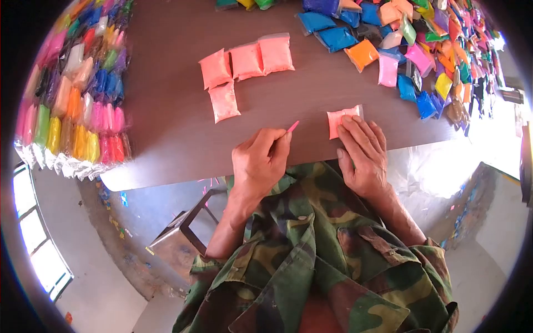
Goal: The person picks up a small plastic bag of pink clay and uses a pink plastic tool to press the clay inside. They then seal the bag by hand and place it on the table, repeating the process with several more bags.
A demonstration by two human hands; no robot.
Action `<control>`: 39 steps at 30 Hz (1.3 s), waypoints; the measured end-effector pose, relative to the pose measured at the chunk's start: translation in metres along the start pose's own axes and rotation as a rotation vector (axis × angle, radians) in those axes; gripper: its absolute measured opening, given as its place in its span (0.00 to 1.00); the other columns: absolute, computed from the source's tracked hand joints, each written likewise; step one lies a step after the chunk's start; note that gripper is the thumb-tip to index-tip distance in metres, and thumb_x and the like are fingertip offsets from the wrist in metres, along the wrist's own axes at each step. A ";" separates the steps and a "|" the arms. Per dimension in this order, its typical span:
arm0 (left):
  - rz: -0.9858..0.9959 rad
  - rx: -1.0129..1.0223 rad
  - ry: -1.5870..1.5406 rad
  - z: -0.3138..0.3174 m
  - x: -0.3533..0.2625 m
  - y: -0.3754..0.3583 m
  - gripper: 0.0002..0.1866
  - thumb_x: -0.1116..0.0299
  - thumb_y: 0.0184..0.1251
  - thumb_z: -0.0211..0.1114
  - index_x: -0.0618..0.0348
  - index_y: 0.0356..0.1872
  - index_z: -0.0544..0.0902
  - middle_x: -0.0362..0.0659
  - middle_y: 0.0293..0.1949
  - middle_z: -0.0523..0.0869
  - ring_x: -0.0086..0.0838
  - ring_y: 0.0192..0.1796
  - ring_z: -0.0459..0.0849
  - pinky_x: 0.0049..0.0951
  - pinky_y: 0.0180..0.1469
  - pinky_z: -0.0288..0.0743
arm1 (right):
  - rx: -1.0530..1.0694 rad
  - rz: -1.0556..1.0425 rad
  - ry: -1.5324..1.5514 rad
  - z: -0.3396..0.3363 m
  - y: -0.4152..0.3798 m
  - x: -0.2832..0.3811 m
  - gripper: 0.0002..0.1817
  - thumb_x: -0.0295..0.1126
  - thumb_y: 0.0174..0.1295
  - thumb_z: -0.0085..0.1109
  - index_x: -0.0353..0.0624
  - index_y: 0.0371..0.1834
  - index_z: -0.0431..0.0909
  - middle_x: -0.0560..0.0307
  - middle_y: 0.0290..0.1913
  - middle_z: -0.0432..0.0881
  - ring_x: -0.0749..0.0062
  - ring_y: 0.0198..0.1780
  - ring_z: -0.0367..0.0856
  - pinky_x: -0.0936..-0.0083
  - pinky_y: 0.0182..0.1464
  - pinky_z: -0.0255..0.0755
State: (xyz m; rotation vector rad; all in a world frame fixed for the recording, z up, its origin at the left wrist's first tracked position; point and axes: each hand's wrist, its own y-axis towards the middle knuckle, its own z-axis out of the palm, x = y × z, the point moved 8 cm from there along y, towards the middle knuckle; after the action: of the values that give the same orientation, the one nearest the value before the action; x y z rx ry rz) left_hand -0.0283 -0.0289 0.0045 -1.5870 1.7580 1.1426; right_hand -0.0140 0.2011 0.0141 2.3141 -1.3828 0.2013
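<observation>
Between the thumb and forefinger of my left hand (259, 161) is a thin pink strip (293, 126), its tip pointing up and to the right. The other fingers of that hand are curled in. My right hand (363, 152) lies with its fingers stretched over a small salmon-pink packet (335, 123) near the table's front edge, covering the packet's lower right part. Farther back on the table, several like packets lie together: three in a row, such as the middle one (247, 60), and one packet (224, 102) below the row's left end.
Stacked rows of colourful packets (72, 105) line the table's left side. A loose heap of mixed packets (413, 50) covers the back right of the brown table (166, 72). Below the front edge stands a stool (180, 233); scraps lie on the floor.
</observation>
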 end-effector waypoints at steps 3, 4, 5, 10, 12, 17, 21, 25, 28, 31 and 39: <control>-0.074 -0.076 0.002 -0.020 0.003 -0.004 0.04 0.75 0.75 0.77 0.63 0.42 0.91 0.41 0.28 0.89 0.18 0.28 0.81 0.26 0.33 0.76 | -0.023 -0.002 0.021 -0.002 0.000 0.000 0.25 0.27 0.64 0.72 0.39 0.67 0.87 0.50 0.75 0.83 0.52 0.77 0.79 0.46 0.79 0.66; 0.008 -0.135 0.031 -0.028 0.003 -0.004 0.04 0.74 0.76 0.77 0.63 0.43 0.91 0.39 0.27 0.88 0.15 0.29 0.80 0.24 0.33 0.76 | -0.074 0.010 0.028 -0.005 0.001 0.000 0.25 0.27 0.64 0.72 0.39 0.67 0.87 0.49 0.75 0.83 0.51 0.77 0.80 0.46 0.79 0.67; -0.026 -0.155 0.052 -0.035 0.009 -0.006 0.04 0.74 0.75 0.78 0.63 0.43 0.91 0.39 0.27 0.88 0.16 0.29 0.80 0.24 0.33 0.76 | -0.123 0.022 0.034 -0.008 0.002 0.000 0.26 0.26 0.63 0.73 0.39 0.67 0.87 0.48 0.74 0.83 0.49 0.76 0.80 0.46 0.79 0.67; -0.117 -0.283 0.110 -0.066 0.031 -0.011 0.05 0.71 0.76 0.78 0.63 0.42 0.91 0.37 0.27 0.87 0.15 0.29 0.80 0.23 0.33 0.74 | -0.095 0.052 -0.025 -0.008 0.002 0.006 0.27 0.28 0.64 0.73 0.36 0.67 0.86 0.45 0.75 0.82 0.45 0.75 0.80 0.47 0.77 0.69; -0.162 -0.301 0.114 -0.074 0.036 -0.013 0.07 0.70 0.77 0.78 0.63 0.42 0.92 0.37 0.26 0.87 0.15 0.29 0.80 0.23 0.34 0.74 | -0.071 0.044 -0.037 -0.006 0.000 0.008 0.27 0.28 0.64 0.73 0.34 0.68 0.86 0.45 0.75 0.82 0.45 0.75 0.80 0.47 0.77 0.69; -0.155 -0.433 0.110 -0.094 0.048 -0.014 0.08 0.68 0.77 0.78 0.63 0.42 0.92 0.34 0.27 0.86 0.15 0.30 0.78 0.22 0.33 0.72 | -0.099 0.010 0.018 0.003 -0.005 -0.001 0.27 0.30 0.65 0.73 0.33 0.68 0.85 0.43 0.75 0.82 0.43 0.75 0.80 0.45 0.77 0.70; -0.173 -0.526 0.221 -0.125 0.068 -0.008 0.09 0.66 0.80 0.76 0.62 0.42 0.91 0.33 0.29 0.85 0.14 0.31 0.77 0.22 0.33 0.71 | -0.101 0.002 0.012 -0.001 -0.002 -0.001 0.26 0.31 0.65 0.75 0.34 0.66 0.86 0.44 0.73 0.82 0.43 0.74 0.80 0.46 0.76 0.71; -0.271 -0.622 0.233 -0.159 0.101 -0.010 0.11 0.64 0.81 0.75 0.63 0.44 0.91 0.34 0.30 0.85 0.15 0.33 0.78 0.21 0.36 0.72 | -0.185 0.103 -0.069 -0.011 -0.001 0.009 0.28 0.33 0.60 0.81 0.39 0.64 0.88 0.48 0.69 0.84 0.47 0.69 0.81 0.50 0.72 0.72; -0.228 -0.694 0.201 -0.173 0.112 -0.010 0.11 0.64 0.79 0.77 0.63 0.40 0.90 0.34 0.26 0.83 0.15 0.29 0.77 0.22 0.32 0.70 | -0.131 0.161 -0.069 -0.005 0.007 0.010 0.29 0.36 0.56 0.86 0.44 0.62 0.90 0.53 0.65 0.85 0.53 0.64 0.83 0.52 0.69 0.72; -0.343 -0.684 0.153 -0.177 0.123 -0.012 0.11 0.63 0.79 0.77 0.62 0.41 0.90 0.35 0.26 0.85 0.15 0.29 0.79 0.22 0.33 0.71 | -0.097 0.092 -0.070 -0.003 0.022 0.018 0.26 0.33 0.57 0.84 0.45 0.61 0.90 0.57 0.64 0.86 0.56 0.65 0.84 0.54 0.67 0.72; -0.447 -0.643 0.091 -0.173 0.128 -0.011 0.13 0.61 0.80 0.76 0.62 0.42 0.91 0.35 0.28 0.86 0.16 0.32 0.79 0.22 0.37 0.72 | -0.071 -0.269 0.048 0.039 0.084 0.063 0.19 0.25 0.61 0.78 0.44 0.57 0.91 0.56 0.66 0.87 0.55 0.69 0.85 0.56 0.65 0.77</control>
State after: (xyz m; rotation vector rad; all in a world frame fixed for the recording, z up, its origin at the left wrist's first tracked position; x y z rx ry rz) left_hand -0.0136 -0.2430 -0.0128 -2.2813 1.0255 1.4949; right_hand -0.0598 0.0990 0.0249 2.3888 -1.0250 0.1216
